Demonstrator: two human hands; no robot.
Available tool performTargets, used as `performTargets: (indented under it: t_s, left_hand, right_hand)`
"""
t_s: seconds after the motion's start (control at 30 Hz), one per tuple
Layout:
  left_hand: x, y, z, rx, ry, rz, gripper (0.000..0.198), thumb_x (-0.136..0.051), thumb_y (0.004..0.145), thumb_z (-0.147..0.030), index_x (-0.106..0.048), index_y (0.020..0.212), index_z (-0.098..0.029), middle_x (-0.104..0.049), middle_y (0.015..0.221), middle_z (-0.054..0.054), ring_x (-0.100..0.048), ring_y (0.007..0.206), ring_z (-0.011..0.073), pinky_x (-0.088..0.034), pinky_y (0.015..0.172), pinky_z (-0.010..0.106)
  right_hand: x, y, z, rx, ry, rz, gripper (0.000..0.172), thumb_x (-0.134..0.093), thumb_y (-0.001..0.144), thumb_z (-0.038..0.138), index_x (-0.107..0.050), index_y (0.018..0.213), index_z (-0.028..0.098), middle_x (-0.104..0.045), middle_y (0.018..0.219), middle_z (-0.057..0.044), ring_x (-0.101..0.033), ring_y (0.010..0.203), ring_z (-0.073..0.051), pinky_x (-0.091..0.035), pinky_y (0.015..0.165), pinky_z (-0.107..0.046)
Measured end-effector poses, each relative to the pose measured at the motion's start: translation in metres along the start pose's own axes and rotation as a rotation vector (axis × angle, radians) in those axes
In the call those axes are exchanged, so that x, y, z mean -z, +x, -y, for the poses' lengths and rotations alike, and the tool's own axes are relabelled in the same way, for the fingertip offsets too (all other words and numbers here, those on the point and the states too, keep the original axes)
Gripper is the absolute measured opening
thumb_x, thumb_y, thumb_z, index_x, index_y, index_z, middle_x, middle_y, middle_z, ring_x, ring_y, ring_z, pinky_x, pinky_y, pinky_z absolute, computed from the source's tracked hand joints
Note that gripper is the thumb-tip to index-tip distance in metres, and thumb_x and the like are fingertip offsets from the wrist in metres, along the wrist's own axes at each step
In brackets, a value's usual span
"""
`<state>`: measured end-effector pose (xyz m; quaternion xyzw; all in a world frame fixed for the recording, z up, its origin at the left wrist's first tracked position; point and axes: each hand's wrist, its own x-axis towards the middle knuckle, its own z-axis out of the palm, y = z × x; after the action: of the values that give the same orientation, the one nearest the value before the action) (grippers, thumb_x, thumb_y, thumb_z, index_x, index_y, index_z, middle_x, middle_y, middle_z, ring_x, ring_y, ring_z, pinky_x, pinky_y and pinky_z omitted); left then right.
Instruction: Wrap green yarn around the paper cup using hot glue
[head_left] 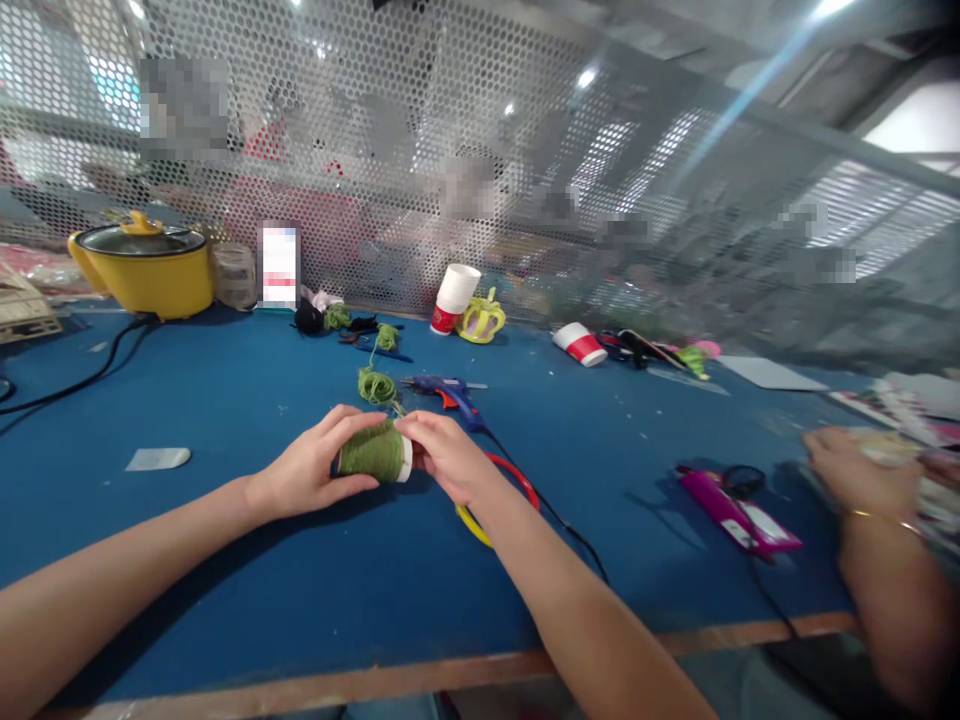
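A paper cup point(373, 455) wound with green yarn lies on its side just above the blue table, its white rim facing right. My left hand point(319, 462) is closed around the wrapped body, fingers over the top and thumb below. At the rim, my right hand point(442, 450) has its fingers pinched together where a strand of yarn arrives; its lower fingers are partly hidden behind the cup. That strand comes from a loose heap of green yarn point(376, 386) behind the cup. A blue glue gun point(457, 397) lies just beyond my right hand.
A red and yellow ring point(529, 485) lies under my right forearm, beside the glue gun's cord. White-and-red paper cups point(581, 345) and a yellow crown-shaped piece point(481, 318) are farther back. A yellow pot point(161, 270) stands left. At right are a magenta tool point(739, 515) and another person's hand point(862, 470).
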<state>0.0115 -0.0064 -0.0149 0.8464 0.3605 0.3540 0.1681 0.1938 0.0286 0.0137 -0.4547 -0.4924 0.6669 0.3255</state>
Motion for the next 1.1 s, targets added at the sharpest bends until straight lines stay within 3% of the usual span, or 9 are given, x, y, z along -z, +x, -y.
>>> performTargets:
  t_s: [0.13, 0.37, 0.6, 0.87, 0.97, 1.1]
  left_hand:
    - [0.0, -0.002, 0.0, -0.026, 0.019, 0.015, 0.055, -0.057, 0.079, -0.031, -0.029, 0.125, -0.021, -0.044, 0.115, 0.012, -0.046, 0.107, 0.024, -0.043, 0.089, 0.041]
    - [0.001, -0.003, -0.002, -0.033, 0.044, 0.037, 0.057, -0.058, 0.078, -0.031, -0.029, 0.126, -0.019, -0.045, 0.116, 0.013, -0.048, 0.107, 0.0243, -0.044, 0.089, 0.039]
    - [-0.001, -0.004, -0.003, -0.036, 0.047, 0.075, 0.06, -0.059, 0.077, -0.032, -0.027, 0.127, -0.019, -0.045, 0.119, 0.013, -0.046, 0.109, 0.0247, -0.043, 0.091, 0.04]
    - [-0.002, -0.008, 0.0, -0.051, 0.073, 0.059, 0.071, -0.056, 0.079, -0.037, -0.015, 0.135, -0.023, -0.044, 0.118, 0.014, -0.049, 0.106, 0.0266, -0.046, 0.085, 0.04]
    - [0.0, -0.007, -0.001, -0.076, 0.079, 0.058, 0.067, -0.055, 0.079, -0.037, -0.019, 0.134, -0.024, -0.046, 0.113, 0.012, -0.051, 0.102, 0.0256, -0.047, 0.083, 0.039]
    - [0.001, -0.006, -0.005, -0.062, 0.065, 0.098, 0.059, -0.056, 0.078, -0.036, -0.03, 0.129, -0.022, -0.046, 0.105, 0.01, -0.053, 0.094, 0.0229, -0.049, 0.08, 0.037]
  right_hand:
    - [0.004, 0.002, -0.001, -0.01, -0.106, 0.029, 0.026, -0.064, 0.067, 0.039, -0.049, 0.067, 0.017, -0.053, 0.058, 0.002, -0.051, 0.053, -0.011, -0.043, 0.053, -0.026]
    - [0.015, 0.008, -0.002, 0.161, -0.414, -0.009, 0.031, -0.061, 0.068, 0.046, -0.056, 0.071, 0.015, -0.054, 0.063, 0.002, -0.048, 0.059, -0.01, -0.039, 0.059, -0.025]
    - [0.008, 0.01, 0.003, 0.187, -0.292, 0.057, 0.022, -0.069, 0.06, 0.033, -0.057, 0.065, 0.015, -0.056, 0.062, 0.003, -0.048, 0.06, -0.009, -0.037, 0.064, -0.026]
    - [-0.008, 0.021, 0.034, 0.23, -0.484, 0.135, 0.017, -0.064, 0.066, 0.031, -0.063, 0.061, 0.015, -0.048, 0.047, 0.005, -0.036, 0.043, -0.006, -0.028, 0.045, -0.022]
    - [-0.017, 0.033, 0.044, 0.171, -0.448, 0.199, 0.016, -0.061, 0.07, 0.028, -0.063, 0.061, 0.015, -0.049, 0.047, 0.004, -0.037, 0.041, -0.005, -0.027, 0.041, -0.02]
    - [-0.026, 0.052, 0.047, 0.145, -0.41, 0.165, 0.015, -0.059, 0.073, 0.019, -0.059, 0.059, 0.013, -0.051, 0.048, 0.003, -0.04, 0.04, -0.004, -0.027, 0.037, -0.017]
